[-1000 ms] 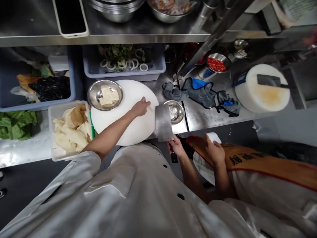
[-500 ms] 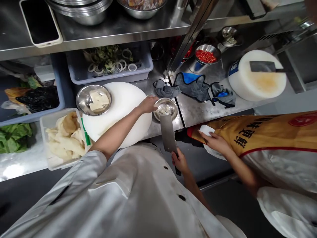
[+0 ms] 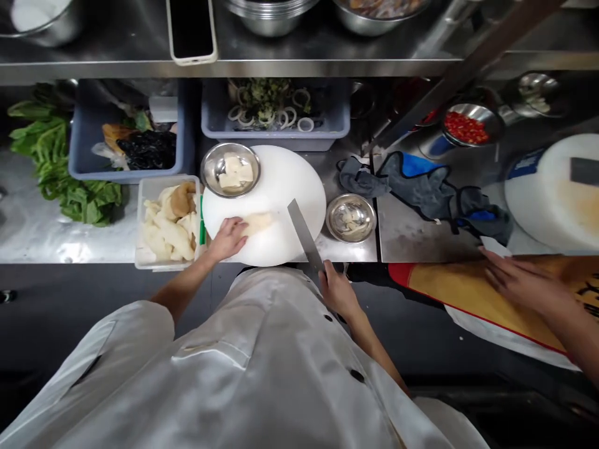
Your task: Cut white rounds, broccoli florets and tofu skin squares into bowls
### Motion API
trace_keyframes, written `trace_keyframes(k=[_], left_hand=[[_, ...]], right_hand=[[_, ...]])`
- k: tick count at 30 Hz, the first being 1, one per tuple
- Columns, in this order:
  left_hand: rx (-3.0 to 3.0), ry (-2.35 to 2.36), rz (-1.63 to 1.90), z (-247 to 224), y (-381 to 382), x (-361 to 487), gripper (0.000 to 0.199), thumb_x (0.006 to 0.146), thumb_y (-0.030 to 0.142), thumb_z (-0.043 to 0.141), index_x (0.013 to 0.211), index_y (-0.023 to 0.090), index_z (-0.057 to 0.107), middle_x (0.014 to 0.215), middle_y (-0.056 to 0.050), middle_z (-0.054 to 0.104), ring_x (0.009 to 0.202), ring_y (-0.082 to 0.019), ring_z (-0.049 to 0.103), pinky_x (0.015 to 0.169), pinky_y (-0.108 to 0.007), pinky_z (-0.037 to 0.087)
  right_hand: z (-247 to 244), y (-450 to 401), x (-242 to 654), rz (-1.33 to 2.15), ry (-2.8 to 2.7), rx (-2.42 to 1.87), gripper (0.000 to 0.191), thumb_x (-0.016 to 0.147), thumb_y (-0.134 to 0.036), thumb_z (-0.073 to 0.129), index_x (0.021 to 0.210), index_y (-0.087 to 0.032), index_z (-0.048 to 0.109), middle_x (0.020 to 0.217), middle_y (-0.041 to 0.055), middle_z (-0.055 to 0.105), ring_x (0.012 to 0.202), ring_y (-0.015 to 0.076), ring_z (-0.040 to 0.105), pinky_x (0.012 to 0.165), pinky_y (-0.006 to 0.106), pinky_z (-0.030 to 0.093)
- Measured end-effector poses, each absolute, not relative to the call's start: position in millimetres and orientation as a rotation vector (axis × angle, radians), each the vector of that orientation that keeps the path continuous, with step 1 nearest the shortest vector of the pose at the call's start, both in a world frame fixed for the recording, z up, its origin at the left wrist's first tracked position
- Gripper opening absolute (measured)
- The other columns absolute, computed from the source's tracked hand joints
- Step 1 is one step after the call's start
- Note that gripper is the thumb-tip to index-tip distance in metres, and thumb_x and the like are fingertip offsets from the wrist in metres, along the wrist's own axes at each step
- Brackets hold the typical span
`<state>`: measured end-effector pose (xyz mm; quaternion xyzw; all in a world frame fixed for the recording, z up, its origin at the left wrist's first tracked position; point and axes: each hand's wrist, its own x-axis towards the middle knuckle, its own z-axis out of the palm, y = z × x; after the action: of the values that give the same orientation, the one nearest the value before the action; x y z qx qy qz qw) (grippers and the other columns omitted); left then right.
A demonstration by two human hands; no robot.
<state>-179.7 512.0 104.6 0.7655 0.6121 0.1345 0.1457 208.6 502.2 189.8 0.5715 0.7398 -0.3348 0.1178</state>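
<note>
My right hand (image 3: 337, 289) grips the handle of a cleaver (image 3: 304, 234), its blade tilted over the right front of a round white cutting board (image 3: 299, 174). On the board's left front part lies my left hand (image 3: 229, 239), fingers stretched out. They reach a pale yellowish patch (image 3: 259, 222); whether it is food or a stain I cannot tell. At the board's back left, a steel bowl (image 3: 208, 178) holds pale slices (image 3: 235, 171). A smaller steel bowl (image 3: 330, 219) with pale scraps (image 3: 352, 223) stands right of the board.
Left of the board is a plastic container (image 3: 139, 234) of pale food pieces, with leafy greens (image 3: 51, 162) beyond. Blue-grey tubs (image 3: 281, 133) stand behind. Cloths (image 3: 418, 187) and a bowl of chopped red chillies (image 3: 468, 126) lie right, near a co-worker's hand (image 3: 524, 277). A shelf edge (image 3: 327, 67) overhangs.
My left hand has moved left from the small bowl onto the board. The cleaver has swung left from that bowl to over the board. My view has shifted left.
</note>
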Motion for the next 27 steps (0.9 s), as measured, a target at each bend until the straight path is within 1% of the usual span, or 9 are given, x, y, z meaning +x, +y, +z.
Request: trace_keyframes(k=[2, 4, 8, 10, 14, 17, 19, 22, 27], left_hand=[[2.186, 1.826, 0.397, 101.2, 519.1, -149.1, 0.041, 0.094, 0.031, 0.056, 0.131, 0.016, 0.064, 0.131, -0.020, 0.056, 0.121, -0.035, 0.051, 0.102, -0.052, 0.048], [2.185, 1.912, 0.343, 104.2, 532.9, -118.4, 0.041, 0.094, 0.032, 0.057, 0.132, 0.018, 0.065, 0.130, -0.019, 0.056, 0.121, -0.036, 0.051, 0.099, -0.053, 0.047], [2.200, 1.986, 0.263, 113.4, 556.4, -87.8, 0.029, 0.097, 0.031, 0.055, 0.118, 0.020, 0.070, 0.121, -0.017, 0.060, 0.115, -0.035, 0.054, 0.093, -0.050, 0.045], [2.257, 1.905, 0.267, 112.4, 561.7, -87.8, 0.028, 0.098, 0.027, 0.052, 0.117, 0.018, 0.070, 0.119, -0.018, 0.062, 0.114, -0.034, 0.054, 0.092, -0.048, 0.046], [2.306, 1.792, 0.328, 102.7, 563.9, -95.3, 0.034, 0.098, 0.027, 0.051, 0.126, 0.016, 0.068, 0.124, -0.018, 0.062, 0.117, -0.033, 0.055, 0.093, -0.046, 0.048], [2.283, 1.780, 0.385, 96.9, 564.1, -96.5, 0.037, 0.098, 0.026, 0.052, 0.129, 0.015, 0.068, 0.125, -0.018, 0.063, 0.118, -0.033, 0.055, 0.094, -0.046, 0.049], [2.273, 1.768, 0.410, 94.7, 564.8, -95.7, 0.036, 0.097, 0.025, 0.052, 0.128, 0.014, 0.068, 0.125, -0.019, 0.063, 0.118, -0.033, 0.056, 0.094, -0.047, 0.049], [2.255, 1.712, 0.446, 93.4, 566.6, -95.4, 0.036, 0.096, 0.023, 0.052, 0.126, 0.015, 0.069, 0.122, -0.018, 0.065, 0.117, -0.033, 0.057, 0.094, -0.048, 0.050], [2.208, 1.635, 0.478, 95.6, 566.8, -98.3, 0.036, 0.094, 0.021, 0.054, 0.126, 0.017, 0.070, 0.119, -0.017, 0.067, 0.117, -0.033, 0.058, 0.096, -0.050, 0.050]], right_hand=[[202.3, 515.1, 188.5, -0.821, 2.137, 1.645, 0.034, 0.108, -0.025, 0.033, 0.136, -0.011, 0.045, 0.091, 0.0123, 0.074, 0.081, 0.0252, 0.071, 0.068, 0.029, 0.040], [212.7, 522.6, 174.1, -0.695, 2.119, 1.642, 0.034, 0.109, -0.026, 0.032, 0.136, -0.010, 0.044, 0.093, 0.0137, 0.074, 0.083, 0.0261, 0.073, 0.068, 0.029, 0.041], [227.5, 525.6, 161.2, -0.542, 2.132, 1.592, 0.032, 0.110, -0.025, 0.027, 0.134, -0.010, 0.043, 0.096, 0.0145, 0.074, 0.086, 0.0264, 0.075, 0.068, 0.030, 0.044], [231.4, 523.5, 157.7, -0.514, 2.154, 1.514, 0.033, 0.110, -0.023, 0.027, 0.136, -0.011, 0.041, 0.097, 0.0140, 0.074, 0.087, 0.0265, 0.075, 0.069, 0.030, 0.046], [234.0, 519.1, 148.5, -0.536, 2.136, 1.377, 0.032, 0.108, -0.018, 0.027, 0.136, -0.013, 0.042, 0.099, 0.0148, 0.074, 0.093, 0.0278, 0.076, 0.074, 0.031, 0.051], [237.4, 521.8, 142.1, -0.553, 2.058, 1.331, 0.034, 0.103, -0.010, 0.031, 0.135, -0.012, 0.043, 0.103, 0.0178, 0.074, 0.096, 0.0278, 0.076, 0.078, 0.032, 0.054], [240.0, 526.8, 138.8, -0.544, 2.037, 1.308, 0.037, 0.100, -0.006, 0.033, 0.136, -0.010, 0.043, 0.101, 0.0191, 0.074, 0.097, 0.0276, 0.076, 0.079, 0.032, 0.055], [235.6, 534.8, 132.1, -0.527, 2.087, 1.261, 0.040, 0.098, -0.005, 0.036, 0.138, -0.006, 0.042, 0.095, 0.0198, 0.074, 0.094, 0.0271, 0.077, 0.077, 0.031, 0.056], [199.8, 541.0, 122.6, -0.457, 2.143, 1.307, 0.038, 0.100, -0.008, 0.036, 0.136, -0.005, 0.045, 0.095, 0.0195, 0.075, 0.088, 0.0265, 0.078, 0.074, 0.030, 0.057]])
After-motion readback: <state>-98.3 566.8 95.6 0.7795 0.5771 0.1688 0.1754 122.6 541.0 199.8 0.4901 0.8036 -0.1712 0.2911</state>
